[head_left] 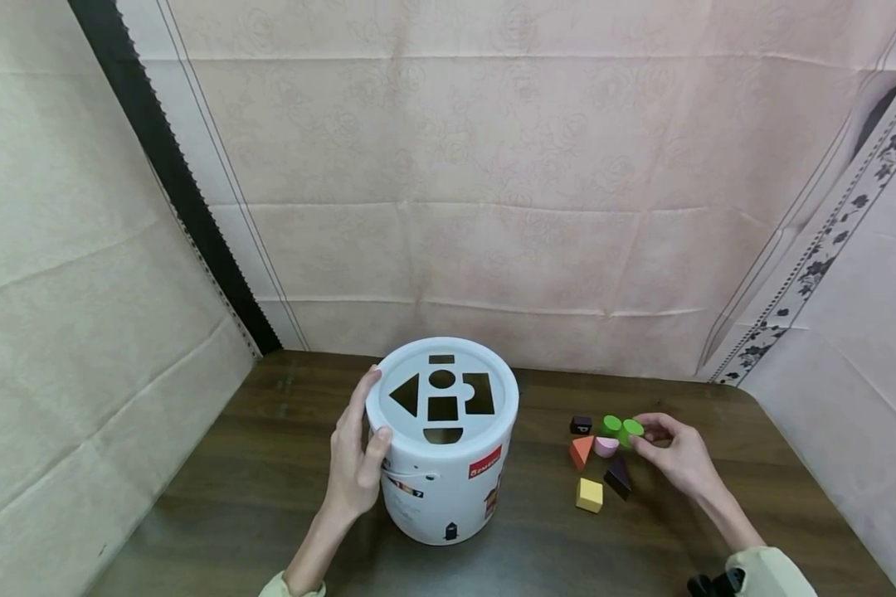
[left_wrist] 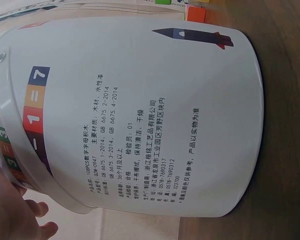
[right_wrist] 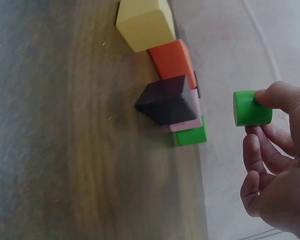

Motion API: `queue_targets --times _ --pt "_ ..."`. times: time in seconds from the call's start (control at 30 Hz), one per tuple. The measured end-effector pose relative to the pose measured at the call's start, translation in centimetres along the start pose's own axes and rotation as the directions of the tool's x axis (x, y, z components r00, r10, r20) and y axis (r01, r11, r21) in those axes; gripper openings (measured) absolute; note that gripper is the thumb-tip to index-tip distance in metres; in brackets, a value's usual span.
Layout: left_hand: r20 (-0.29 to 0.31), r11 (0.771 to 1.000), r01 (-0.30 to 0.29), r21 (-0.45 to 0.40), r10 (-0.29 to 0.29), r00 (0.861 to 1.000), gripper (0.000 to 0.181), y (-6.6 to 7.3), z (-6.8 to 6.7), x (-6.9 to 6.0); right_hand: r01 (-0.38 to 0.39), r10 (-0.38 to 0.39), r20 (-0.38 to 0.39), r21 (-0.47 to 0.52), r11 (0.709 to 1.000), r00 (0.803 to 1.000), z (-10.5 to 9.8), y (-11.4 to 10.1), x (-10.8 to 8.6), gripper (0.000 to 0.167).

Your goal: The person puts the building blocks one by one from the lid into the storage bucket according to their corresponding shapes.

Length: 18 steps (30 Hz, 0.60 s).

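Observation:
A white lidded bucket [head_left: 436,489] stands upright on the table, its lid cut with shaped holes. My left hand [head_left: 354,464] grips the bucket's left side near the rim, thumb at the front and fingers farther back. In the left wrist view the fingers [left_wrist: 37,220] show beside the lid's edge. My right hand [head_left: 675,456] pinches a green cylinder block [right_wrist: 252,108] between thumb and fingers, above the table. Close to it are another green block [head_left: 611,425], a pink half-round block [head_left: 606,447], a dark wedge-like block [head_left: 618,478] and an orange triangular block [head_left: 581,452].
A yellow block [head_left: 589,495] lies nearest the front of the group, and a small dark block [head_left: 581,425] with a white mark sits at its back left. Pale cloth [head_left: 493,182] hangs behind the brown wooden table [head_left: 254,489] and along both sides.

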State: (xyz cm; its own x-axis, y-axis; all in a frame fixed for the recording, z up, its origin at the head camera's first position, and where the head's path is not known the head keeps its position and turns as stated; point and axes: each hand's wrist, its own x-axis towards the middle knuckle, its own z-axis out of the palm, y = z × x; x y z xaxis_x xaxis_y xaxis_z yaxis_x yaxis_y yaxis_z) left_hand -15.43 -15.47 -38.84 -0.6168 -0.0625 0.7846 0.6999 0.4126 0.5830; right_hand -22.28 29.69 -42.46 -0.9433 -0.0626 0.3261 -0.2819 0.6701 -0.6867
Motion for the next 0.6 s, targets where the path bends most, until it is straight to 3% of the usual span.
queue_targets --times 0.33,0.6 --pt "-0.003 1.000 -0.001 0.006 0.001 1.000 0.070 0.1 0.0 0.1 0.076 -0.077 0.005 0.031 0.997 0.997 -0.2 -1.7 0.8 0.026" --pt "-0.010 1.000 0.001 0.011 -0.001 1.000 0.071 0.2 0.1 0.1 0.088 -0.089 0.026 0.036 0.995 0.996 -0.5 -3.1 1.3 0.025"
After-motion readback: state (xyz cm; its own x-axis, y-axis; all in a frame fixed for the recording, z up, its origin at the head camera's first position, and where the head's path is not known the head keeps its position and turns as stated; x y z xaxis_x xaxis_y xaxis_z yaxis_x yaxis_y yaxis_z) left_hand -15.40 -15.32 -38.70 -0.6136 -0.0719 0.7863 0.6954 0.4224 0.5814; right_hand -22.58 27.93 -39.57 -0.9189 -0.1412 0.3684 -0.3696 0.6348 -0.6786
